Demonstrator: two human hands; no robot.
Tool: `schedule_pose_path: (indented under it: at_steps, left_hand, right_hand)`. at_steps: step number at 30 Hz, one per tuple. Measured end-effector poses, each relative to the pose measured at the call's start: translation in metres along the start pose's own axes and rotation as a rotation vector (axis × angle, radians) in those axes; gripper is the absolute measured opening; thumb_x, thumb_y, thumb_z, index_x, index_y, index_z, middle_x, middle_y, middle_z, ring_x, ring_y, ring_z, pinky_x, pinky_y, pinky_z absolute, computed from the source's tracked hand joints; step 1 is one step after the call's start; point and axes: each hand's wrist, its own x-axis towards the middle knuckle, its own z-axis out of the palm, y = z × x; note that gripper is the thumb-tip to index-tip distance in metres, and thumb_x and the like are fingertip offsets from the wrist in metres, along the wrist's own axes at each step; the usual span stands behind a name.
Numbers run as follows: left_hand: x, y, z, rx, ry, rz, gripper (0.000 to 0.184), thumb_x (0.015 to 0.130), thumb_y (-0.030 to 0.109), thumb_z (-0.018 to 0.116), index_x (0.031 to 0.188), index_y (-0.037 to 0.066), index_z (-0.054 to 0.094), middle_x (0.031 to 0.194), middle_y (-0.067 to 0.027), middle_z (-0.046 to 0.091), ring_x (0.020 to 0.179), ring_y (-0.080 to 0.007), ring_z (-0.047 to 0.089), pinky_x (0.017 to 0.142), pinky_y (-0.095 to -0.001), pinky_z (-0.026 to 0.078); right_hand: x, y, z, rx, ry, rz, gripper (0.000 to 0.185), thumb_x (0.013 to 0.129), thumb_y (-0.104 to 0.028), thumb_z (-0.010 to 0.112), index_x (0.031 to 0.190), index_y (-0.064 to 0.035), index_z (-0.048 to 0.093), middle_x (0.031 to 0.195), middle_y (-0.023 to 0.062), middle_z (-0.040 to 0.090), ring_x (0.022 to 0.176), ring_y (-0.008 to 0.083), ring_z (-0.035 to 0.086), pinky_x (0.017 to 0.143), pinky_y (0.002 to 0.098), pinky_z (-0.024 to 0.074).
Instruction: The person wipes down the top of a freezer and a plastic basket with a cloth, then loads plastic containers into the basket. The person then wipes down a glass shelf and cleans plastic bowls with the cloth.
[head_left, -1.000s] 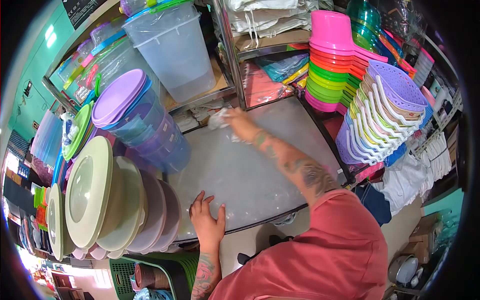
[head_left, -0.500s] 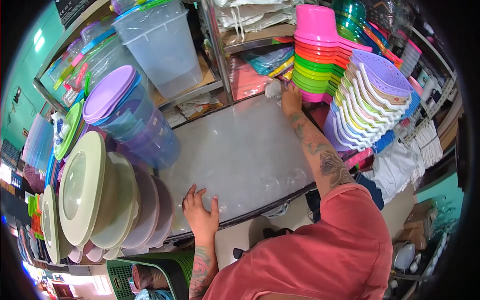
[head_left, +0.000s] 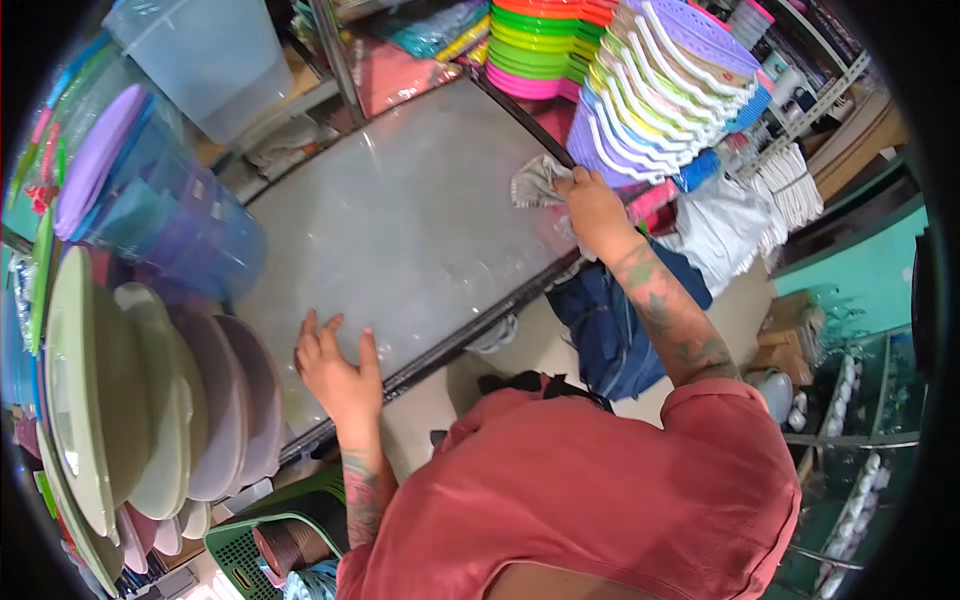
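A crumpled greyish cloth (head_left: pixel 537 183) lies on the right part of the table's grey, plastic-covered top (head_left: pixel 410 210). My right hand (head_left: pixel 597 208) is closed on this cloth, close to the table's right edge and the stacked baskets (head_left: pixel 660 95). Toward the near left edge of the same top, my left hand (head_left: pixel 340 368) rests with its fingers spread and holds nothing. Left of that hand stand several large lidded bowls (head_left: pixel 240 400) with pale lids.
Blue-tinted tubs (head_left: pixel 220 235) with a purple lid stand at the table's left end. Stacked bright dippers (head_left: pixel 525 50) are at the back right. A green crate (head_left: pixel 235 560) sits low on the left; a dark blue bag (head_left: pixel 605 330) lies beyond the near edge.
My right hand has brought the cloth from the table's far right corner toward the near right edge. The view has shifted right; my left hand stays near the front edge, fingers spread.
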Motion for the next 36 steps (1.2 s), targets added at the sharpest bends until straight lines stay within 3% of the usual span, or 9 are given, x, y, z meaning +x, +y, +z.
schedule_pose_path:
  at_steps: [6,10,15,17,20,23,26,31,36]
  left_hand:
    - [0.001,0.002,-0.001,-0.008,-0.010,0.004,0.040,0.089,0.028,0.074,0.121,0.005,0.067,0.145,-0.0197,0.055,0.138,-0.0395,0.046,0.116,-0.0540,0.031]
    - [0.001,0.003,-0.003,-0.012,-0.019,-0.003,0.039,0.091,0.030,0.072,0.122,0.005,0.067,0.145,-0.0195,0.055,0.138,-0.0381,0.046,0.117,-0.0545,0.029]
    - [-0.001,-0.001,-0.002,-0.110,-0.021,0.001,0.033,0.095,0.028,0.068,0.118,0.004,0.069,0.141,-0.0192,0.058,0.134,-0.0372,0.050,0.118,-0.0551,0.027]
    - [-0.001,-0.002,-0.003,-0.202,-0.055,-0.004,0.030,0.098,0.027,0.065,0.116,0.003,0.069,0.138,-0.0196,0.060,0.133,-0.0372,0.051,0.119,-0.0553,0.025]
    - [-0.001,-0.002,-0.011,-0.172,-0.119,0.150,0.028,0.099,0.025,0.066,0.114,0.001,0.070,0.123,-0.0174,0.068,0.121,-0.0316,0.061,0.113,-0.0498,0.037]
    - [0.002,0.014,-0.031,-0.828,-0.540,-0.179,0.023,0.099,0.019,0.070,0.113,0.001,0.070,0.107,-0.0108,0.073,0.103,-0.0192,0.068,0.095,-0.0378,0.051]
    - [0.004,0.025,-0.041,-1.304,-0.407,-0.366,0.019,0.097,0.012,0.074,0.111,0.001,0.067,0.097,-0.0037,0.073,0.089,-0.0091,0.067,0.078,-0.0263,0.053]
    - [0.030,0.034,-0.066,-1.278,-0.287,-0.339,0.016,0.098,0.007,0.072,0.109,0.001,0.062,0.095,-0.0019,0.070,0.086,-0.0063,0.064,0.076,-0.0234,0.052]
    - [0.064,0.061,-0.077,-1.148,-0.173,-0.074,0.013,0.096,0.002,0.069,0.110,0.002,0.067,0.096,-0.0024,0.069,0.087,-0.0082,0.065,0.077,-0.0249,0.052]
  right_hand:
    - [-0.060,0.017,-0.024,0.132,0.346,0.206,0.034,0.081,0.004,0.061,0.113,-0.0006,0.072,0.108,0.0235,0.060,0.103,0.0448,0.062,0.091,0.0498,0.0521]
    - [-0.067,-0.025,0.007,0.326,0.290,0.276,0.043,0.079,0.006,0.064,0.122,0.0008,0.063,0.117,0.0262,0.058,0.105,0.0481,0.061,0.093,0.0515,0.0515]
    - [-0.091,-0.119,0.010,0.500,0.262,-0.104,0.040,0.085,-0.004,0.067,0.124,0.0022,0.062,0.114,0.0248,0.060,0.108,0.0440,0.062,0.093,0.0462,0.0525]
    - [-0.090,-0.153,-0.026,0.975,-0.152,-0.168,0.040,0.084,-0.004,0.070,0.123,-0.0010,0.063,0.112,0.0187,0.063,0.102,0.0333,0.065,0.089,0.0372,0.0520]
    - [-0.082,-0.188,-0.029,1.372,-0.225,-0.226,0.037,0.081,-0.004,0.074,0.117,-0.0039,0.064,0.105,0.0093,0.063,0.094,0.0205,0.063,0.085,0.0307,0.0494]
    - [-0.065,-0.200,-0.040,1.486,-0.265,-0.267,0.035,0.080,-0.003,0.078,0.112,-0.0050,0.063,0.099,0.0030,0.061,0.093,0.0132,0.059,0.084,0.0284,0.0481]
    - [-0.047,-0.189,-0.057,1.488,-0.493,-0.390,0.028,0.085,-0.010,0.082,0.103,-0.0061,0.061,0.098,-0.0016,0.059,0.092,0.0085,0.057,0.082,0.0276,0.0473]
    - [-0.018,-0.163,-0.055,1.560,-0.763,-0.462,0.034,0.085,-0.011,0.086,0.107,-0.0080,0.060,0.100,-0.0053,0.060,0.090,0.0043,0.053,0.075,0.0247,0.0451]
    - [-0.003,-0.186,-0.102,1.555,-0.223,-0.435,0.026,0.088,-0.007,0.080,0.110,-0.0038,0.067,0.102,-0.0012,0.061,0.090,0.0084,0.056,0.074,0.0248,0.0470]
